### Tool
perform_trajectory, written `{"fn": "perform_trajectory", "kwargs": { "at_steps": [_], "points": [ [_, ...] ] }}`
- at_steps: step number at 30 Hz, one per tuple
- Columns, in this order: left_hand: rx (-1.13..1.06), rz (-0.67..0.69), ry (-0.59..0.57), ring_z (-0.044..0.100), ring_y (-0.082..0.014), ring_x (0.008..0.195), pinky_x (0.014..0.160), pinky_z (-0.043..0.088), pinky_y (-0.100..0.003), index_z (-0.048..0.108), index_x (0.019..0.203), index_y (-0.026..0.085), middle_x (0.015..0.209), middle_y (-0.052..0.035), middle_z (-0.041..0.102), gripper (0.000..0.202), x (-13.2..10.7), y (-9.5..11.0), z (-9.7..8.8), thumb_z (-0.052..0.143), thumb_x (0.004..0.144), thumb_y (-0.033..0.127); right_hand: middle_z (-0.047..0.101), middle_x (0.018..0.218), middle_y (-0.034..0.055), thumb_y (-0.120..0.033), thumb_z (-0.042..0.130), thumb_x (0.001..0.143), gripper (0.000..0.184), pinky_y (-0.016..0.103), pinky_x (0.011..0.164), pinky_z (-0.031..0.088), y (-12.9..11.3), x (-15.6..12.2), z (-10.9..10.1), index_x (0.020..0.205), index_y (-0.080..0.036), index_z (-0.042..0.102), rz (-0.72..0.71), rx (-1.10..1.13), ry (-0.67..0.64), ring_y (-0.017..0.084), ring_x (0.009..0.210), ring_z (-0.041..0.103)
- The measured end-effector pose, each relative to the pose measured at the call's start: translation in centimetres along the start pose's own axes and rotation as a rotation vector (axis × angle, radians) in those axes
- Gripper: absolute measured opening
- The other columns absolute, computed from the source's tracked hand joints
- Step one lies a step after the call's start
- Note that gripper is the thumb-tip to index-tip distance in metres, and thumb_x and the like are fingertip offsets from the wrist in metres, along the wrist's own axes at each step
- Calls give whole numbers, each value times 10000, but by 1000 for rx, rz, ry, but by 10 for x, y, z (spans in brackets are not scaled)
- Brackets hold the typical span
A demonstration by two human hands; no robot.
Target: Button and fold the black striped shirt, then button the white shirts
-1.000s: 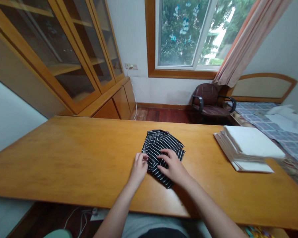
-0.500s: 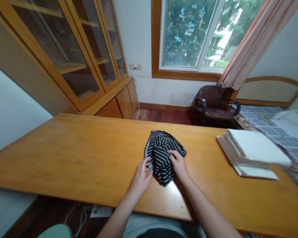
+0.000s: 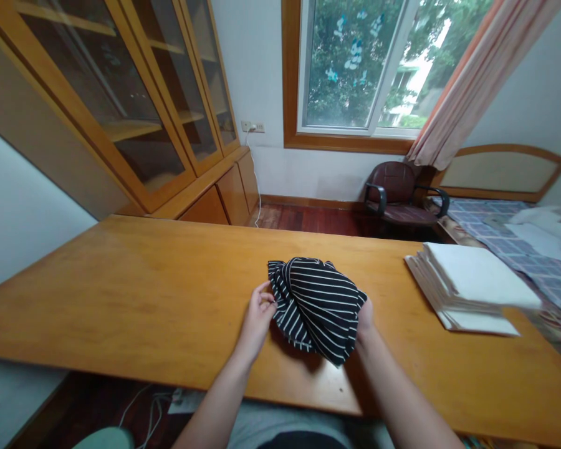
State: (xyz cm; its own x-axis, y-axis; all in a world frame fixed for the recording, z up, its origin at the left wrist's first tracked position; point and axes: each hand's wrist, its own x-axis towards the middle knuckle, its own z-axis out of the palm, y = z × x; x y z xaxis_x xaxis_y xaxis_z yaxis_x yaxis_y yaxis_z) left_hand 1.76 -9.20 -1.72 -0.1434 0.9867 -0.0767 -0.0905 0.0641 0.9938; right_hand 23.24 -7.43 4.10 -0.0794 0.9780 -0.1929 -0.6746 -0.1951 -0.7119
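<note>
two bare hands, one black cloth with white stripes between them. striped cloth [image 3: 325, 299] sits bunched and folded over itself at the near middle of the wooden surface [image 3: 144, 293], its right side lifted, shadow underneath.

left hand [image 3: 257, 315]: fingers curled, fingertips pinching the cloth's left edge. right hand [image 3: 365, 319]: at the cloth's right end, fingers mostly hidden behind the fabric, can't tell how tightly they close.

one stack of white folded sheets [image 3: 477, 274] on the right part of the surface, well apart from the cloth; layers too blurred to count.

behind: one dark red chair [image 3: 393, 181], two black armrests. one window [image 3: 350, 87], two panes in view, several blue-and-white stickers [image 3: 354, 55] on the left one. one pink curtain [image 3: 477, 81] right of it. one bed [image 3: 495, 171], plaid cover. one wooden cabinet [image 3: 187, 168] at left, three glass doors showing, three lower panels. one wall outlet [image 3: 252, 126], one white cord [image 3: 257, 181] hanging from it.
</note>
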Motion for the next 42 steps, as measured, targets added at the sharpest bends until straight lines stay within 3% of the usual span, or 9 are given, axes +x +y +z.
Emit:
{"fn": "perform_trajectory", "kwargs": {
  "at_steps": [7,13,17,23,26,30,34,38,42],
  "points": [
    [-48,282,281,607,-124,896,844,479,-242,550,1243,220,1035,-31,569,434,27,59,-29,649,828,298,557,683,0,-381,578,750,155,298,590,456,-59,4,-30,720,-233,540,-455,-514,30,170,607,526],
    [-58,456,428,591,-131,961,908,462,-257,589,1133,201,1030,-30,596,343,49,109,-45,679,810,273,496,656,-23,-362,656,801,248,261,610,386,-79,-2,-55,654,-207,528,-590,-773,111,141,642,455],
    [-108,429,409,596,-134,938,909,464,-272,633,1040,182,1012,-25,626,331,69,120,-54,740,753,310,502,624,-38,-386,671,815,255,250,598,376,-82,-8,-57,680,-203,556,-614,-789,210,129,618,459],
    [-224,199,342,615,-141,839,842,504,-303,635,978,153,963,-39,637,341,95,94,-50,750,704,320,667,802,35,-481,714,769,318,331,760,489,-73,9,-72,839,-175,659,-563,-840,393,191,784,620],
    [-17,284,375,623,-189,973,939,497,-368,638,1015,173,1065,-70,619,304,86,80,-47,705,764,330,686,958,89,-495,723,763,353,396,834,518,-61,11,-75,906,-175,683,-602,-950,429,231,898,644],
    [482,562,418,554,-231,1158,1074,417,-409,675,948,202,1140,-82,573,135,57,73,-40,613,860,284,685,961,89,-400,592,917,218,422,854,532,-33,-4,-51,912,-211,701,-711,-1250,130,245,926,640],
    [703,636,23,588,-228,1105,1042,453,-421,668,1008,230,1089,-69,629,194,36,58,-26,510,902,190,657,1221,92,-316,677,878,327,484,986,497,6,-18,-19,1203,-281,666,-641,-1569,-340,291,1136,592],
    [849,583,-119,550,-257,1178,1080,424,-480,596,1252,237,1199,-82,622,429,28,25,-24,480,858,115,678,1105,94,-224,668,877,266,461,876,530,32,-15,-13,1137,-270,689,-578,-1832,-311,298,1034,594],
    [936,523,-125,516,-281,1240,1105,408,-522,534,1354,229,1271,-101,586,538,23,-2,-39,504,830,111,679,938,75,-206,557,942,157,395,795,523,30,-8,-27,972,-250,705,-591,-1756,-276,261,913,602]
  ]
}}
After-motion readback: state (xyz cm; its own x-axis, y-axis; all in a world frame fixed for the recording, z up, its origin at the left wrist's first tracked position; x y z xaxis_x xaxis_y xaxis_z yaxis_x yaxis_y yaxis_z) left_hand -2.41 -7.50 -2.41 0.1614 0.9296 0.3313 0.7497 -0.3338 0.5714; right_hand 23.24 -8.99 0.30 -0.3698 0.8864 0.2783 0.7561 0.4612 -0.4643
